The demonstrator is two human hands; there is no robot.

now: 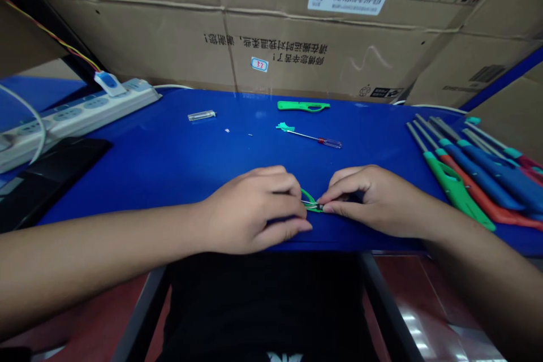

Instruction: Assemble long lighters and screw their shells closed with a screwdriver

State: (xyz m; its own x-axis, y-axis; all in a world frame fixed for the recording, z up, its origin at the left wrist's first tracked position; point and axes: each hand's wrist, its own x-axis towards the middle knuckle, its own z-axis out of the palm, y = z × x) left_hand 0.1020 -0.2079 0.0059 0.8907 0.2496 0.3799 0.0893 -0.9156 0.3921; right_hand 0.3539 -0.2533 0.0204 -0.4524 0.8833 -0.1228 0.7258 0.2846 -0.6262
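Observation:
Near the table's front edge, my left hand (pixel 258 209) is closed over a green lighter casing (pixel 309 197), and its fingers hide most of it. From the right, the thumb and fingers of my right hand (pixel 377 201) pinch a small dark part (pixel 319 207) at the casing's end. Thin pale wire or metal shows inside the casing. Beyond my hands lies a screwdriver (pixel 330 142) with a clear and red handle, its tip by a small turquoise piece (pixel 285 126). Farther back is another green casing half (pixel 303 106). A clear fuel tank (pixel 202 116) lies to the left.
Several long-necked lighters (pixel 466 164) in green, orange, blue and red lie at the right. A white power strip (pixel 76 119) and a black flat object (pixel 55 175) occupy the left. A large cardboard box (pixel 169 39) stands along the back of the blue table (pixel 161 175).

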